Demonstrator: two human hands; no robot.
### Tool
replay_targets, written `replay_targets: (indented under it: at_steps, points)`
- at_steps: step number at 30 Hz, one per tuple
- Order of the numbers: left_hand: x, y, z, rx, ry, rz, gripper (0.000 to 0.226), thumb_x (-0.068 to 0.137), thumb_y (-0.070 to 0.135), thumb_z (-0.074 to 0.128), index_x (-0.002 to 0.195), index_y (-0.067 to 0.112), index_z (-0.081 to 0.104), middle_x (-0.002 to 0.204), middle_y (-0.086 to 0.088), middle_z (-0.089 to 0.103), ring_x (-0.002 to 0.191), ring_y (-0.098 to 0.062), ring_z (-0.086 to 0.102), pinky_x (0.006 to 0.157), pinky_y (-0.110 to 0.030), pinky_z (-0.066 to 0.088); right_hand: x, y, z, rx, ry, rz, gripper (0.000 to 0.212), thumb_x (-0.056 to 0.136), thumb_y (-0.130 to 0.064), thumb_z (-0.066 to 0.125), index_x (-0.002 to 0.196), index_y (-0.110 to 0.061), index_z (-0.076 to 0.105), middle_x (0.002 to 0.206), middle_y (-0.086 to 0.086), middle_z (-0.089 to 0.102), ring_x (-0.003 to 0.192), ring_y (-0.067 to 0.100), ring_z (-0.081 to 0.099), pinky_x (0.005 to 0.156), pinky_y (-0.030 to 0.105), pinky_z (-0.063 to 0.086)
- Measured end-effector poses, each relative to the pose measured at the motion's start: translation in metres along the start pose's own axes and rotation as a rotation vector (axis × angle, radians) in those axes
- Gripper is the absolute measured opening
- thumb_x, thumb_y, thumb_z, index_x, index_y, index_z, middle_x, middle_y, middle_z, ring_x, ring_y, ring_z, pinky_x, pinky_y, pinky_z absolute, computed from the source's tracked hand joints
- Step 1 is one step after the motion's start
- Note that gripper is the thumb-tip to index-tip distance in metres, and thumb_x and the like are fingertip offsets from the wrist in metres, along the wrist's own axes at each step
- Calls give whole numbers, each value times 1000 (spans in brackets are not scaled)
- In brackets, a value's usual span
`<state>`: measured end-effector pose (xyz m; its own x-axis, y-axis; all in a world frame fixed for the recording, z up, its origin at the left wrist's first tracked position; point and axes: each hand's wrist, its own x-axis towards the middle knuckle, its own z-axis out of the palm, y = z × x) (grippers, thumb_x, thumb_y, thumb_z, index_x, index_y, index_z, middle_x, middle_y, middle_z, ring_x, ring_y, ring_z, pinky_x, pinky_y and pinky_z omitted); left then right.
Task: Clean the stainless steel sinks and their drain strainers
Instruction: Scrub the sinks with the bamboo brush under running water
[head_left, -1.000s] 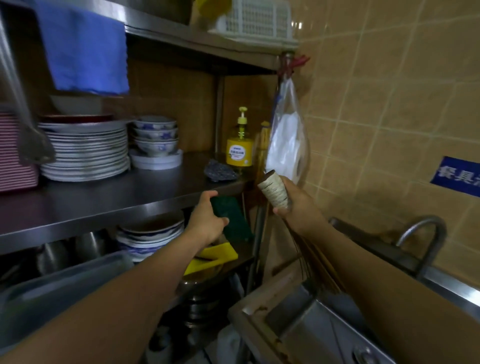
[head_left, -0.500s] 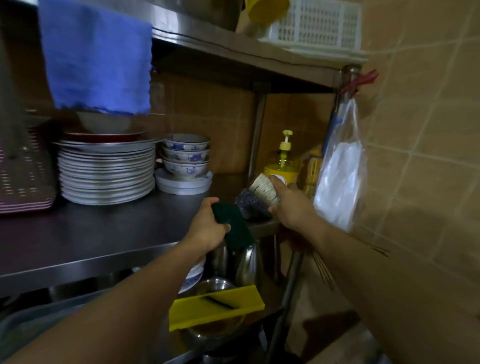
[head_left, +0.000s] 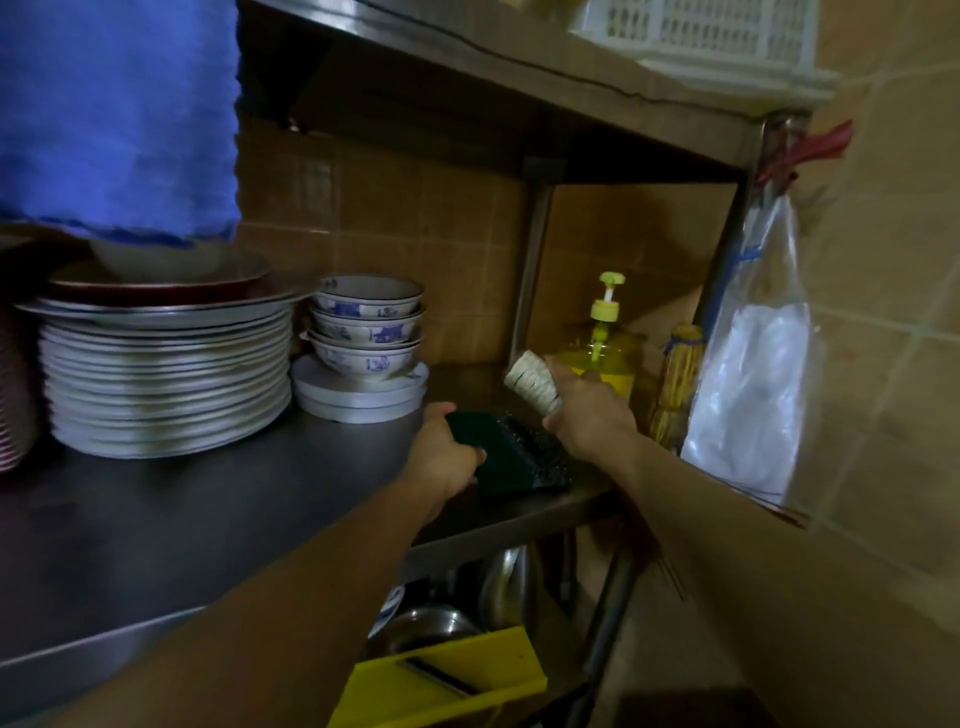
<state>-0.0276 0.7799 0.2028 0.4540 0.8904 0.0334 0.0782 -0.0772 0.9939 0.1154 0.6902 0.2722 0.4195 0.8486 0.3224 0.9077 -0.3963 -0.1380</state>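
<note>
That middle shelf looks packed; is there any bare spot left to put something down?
Yes: the steel shelf is bare in front of the plate stack, left of the left hand. The right end is crowded: bowls, green scouring pad, soap bottle, right hand.

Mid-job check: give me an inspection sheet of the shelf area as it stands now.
Surface: steel shelf, bare in front.
Job's things: green scouring pad on steel wool; bamboo brush; soap bottle.
Clutter: plate stack, bowls, blue cloth, plastic bag.
Grippers: left hand grips the pad; right hand holds the brush.
Cables: nothing seen.
Surroundings: tiled wall; sinks out of view.
</note>
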Motion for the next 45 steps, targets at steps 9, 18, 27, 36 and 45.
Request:
replay_targets:
  at_steps: [9, 18, 27, 36, 45]
  points:
    - [74, -2, 37, 83, -67, -46, 72, 86, -2, 59, 144, 19, 22, 129, -16, 44, 73, -13, 51, 74, -37, 57, 25, 11, 9, -9, -18, 100, 79, 91, -30, 60, 152, -31, 9, 138, 14, 43, 122, 35, 46, 98, 43, 43]
    - [88, -20, 44, 328, -137, -42, 67, 89, 7, 55, 145, 12, 18, 132, -23, 44, 110, -38, 55, 89, -48, 53, 26, 15, 17, -35, -61, 170, 79, 91, -29, 61, 152, -29, 10, 137, 16, 42, 122, 35, 46, 98, 44, 42]
    - [80, -25, 16, 565, -112, -61, 75, 86, 23, 64, 143, 8, 19, 131, -19, 50, 107, -33, 59, 85, -40, 55, 26, 2, 22, -14, -73, 190, 83, 89, -29, 64, 152, -27, 11, 142, 15, 38, 127, 35, 43, 101, 44, 43]
    - [82, -23, -22, 544, -88, -89, 76, 84, 19, 69, 144, 11, 24, 132, -16, 49, 108, -32, 57, 72, -37, 57, 46, -26, 32, -39, -82, 143, 77, 90, -25, 60, 151, -18, 14, 134, 22, 44, 120, 40, 48, 98, 43, 44]
    - [93, -19, -31, 457, -116, -37, 39, 83, 22, 70, 117, 11, 54, 110, -13, 61, 94, -26, 62, 72, -33, 54, 100, -31, 72, -84, -174, 140, 80, 92, -25, 58, 153, -18, 6, 143, 20, 40, 125, 38, 46, 96, 45, 43]
